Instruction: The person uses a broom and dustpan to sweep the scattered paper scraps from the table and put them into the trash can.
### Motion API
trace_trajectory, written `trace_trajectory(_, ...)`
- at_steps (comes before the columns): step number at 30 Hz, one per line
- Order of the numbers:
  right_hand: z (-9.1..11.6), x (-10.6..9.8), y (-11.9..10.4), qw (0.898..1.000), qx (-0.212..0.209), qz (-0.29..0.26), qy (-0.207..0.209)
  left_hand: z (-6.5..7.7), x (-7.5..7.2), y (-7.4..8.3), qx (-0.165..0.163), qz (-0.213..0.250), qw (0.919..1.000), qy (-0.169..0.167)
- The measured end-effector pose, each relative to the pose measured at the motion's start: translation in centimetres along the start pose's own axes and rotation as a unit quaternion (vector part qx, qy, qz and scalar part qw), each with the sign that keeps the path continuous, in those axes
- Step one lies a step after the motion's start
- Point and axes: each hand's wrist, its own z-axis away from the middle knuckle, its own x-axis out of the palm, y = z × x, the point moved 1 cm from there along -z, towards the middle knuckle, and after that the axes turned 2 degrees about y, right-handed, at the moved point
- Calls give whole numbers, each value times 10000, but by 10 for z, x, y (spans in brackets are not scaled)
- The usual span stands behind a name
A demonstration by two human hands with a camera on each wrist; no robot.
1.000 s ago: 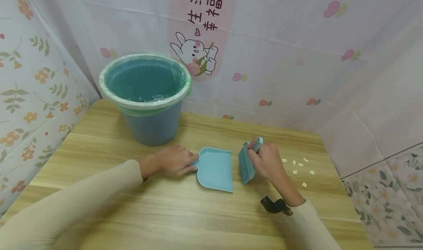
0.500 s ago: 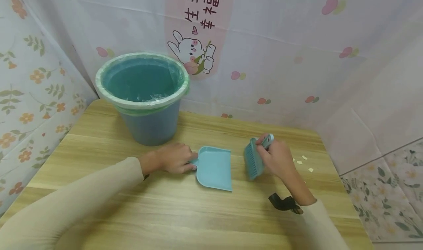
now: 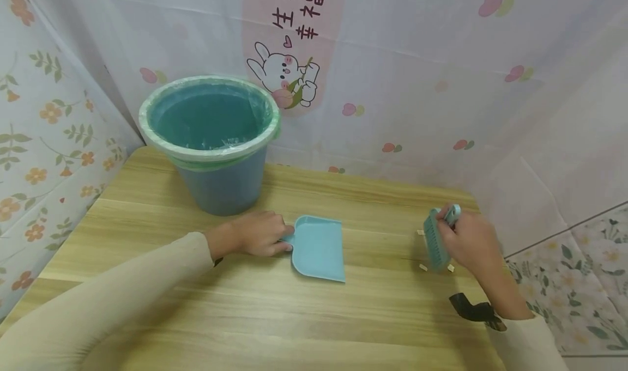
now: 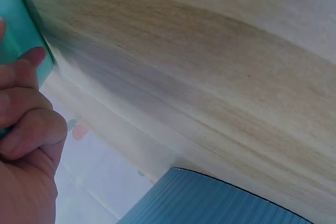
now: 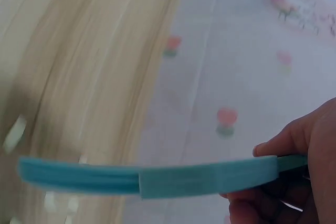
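Note:
A light blue dustpan (image 3: 319, 249) lies on the wooden table, its wide edge facing right. My left hand (image 3: 257, 233) grips its short handle; the left wrist view shows the fingers curled against the teal dustpan (image 4: 21, 30). At the table's right side my right hand (image 3: 471, 241) holds a teal brush (image 3: 435, 240) by the handle, bristles toward the left. Small pale scraps (image 3: 423, 267) lie around the bristles, others hidden behind brush and hand. The right wrist view shows the brush (image 5: 184, 179) edge-on, with scraps (image 5: 50, 202) on the table near its end.
A blue bin (image 3: 223, 183) with a clear liner folded over its rim stands at the back left of the table (image 3: 275, 322). Printed cloth (image 3: 417, 87) hangs behind the table and at both sides.
My right hand has carried the brush rightward, away from the dustpan, to the pale scraps. Some scraps now show left of the bristles. My left hand and the dustpan have stayed in place.

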Motion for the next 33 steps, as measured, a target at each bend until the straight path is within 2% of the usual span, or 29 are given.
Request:
trace_trajectory(6,19,-13,37,9986,169,485,119,1,-2,0,-13,-4,10000,16)
trace_trajectory(11,31,-19,61,9957,538,704,-253,1,-2,0,-12,22,10000,36)
trace_trajectory(14,35,-18,71,9937,618,832,-419,1,-1,0,-18,47,10000,36)
trace_trajectory(19,39,-7,80,9921,494,1042,-502,1,0,-1,-35,38,10000,-5)
trace_trajectory(22,38,2,74,9913,413,1008,-737,1,1,-1,-24,-17,10000,0)
trace_trajectory(26,33,8,51,9929,210,766,-887,1,0,-1,-11,-48,10000,9)
trace_trajectory(30,25,15,27,9953,93,412,-875,1,-1,0,24,-29,10000,16)
trace_trajectory(33,18,22,11,9976,-21,114,-682,1,-1,0,38,-7,10000,23)
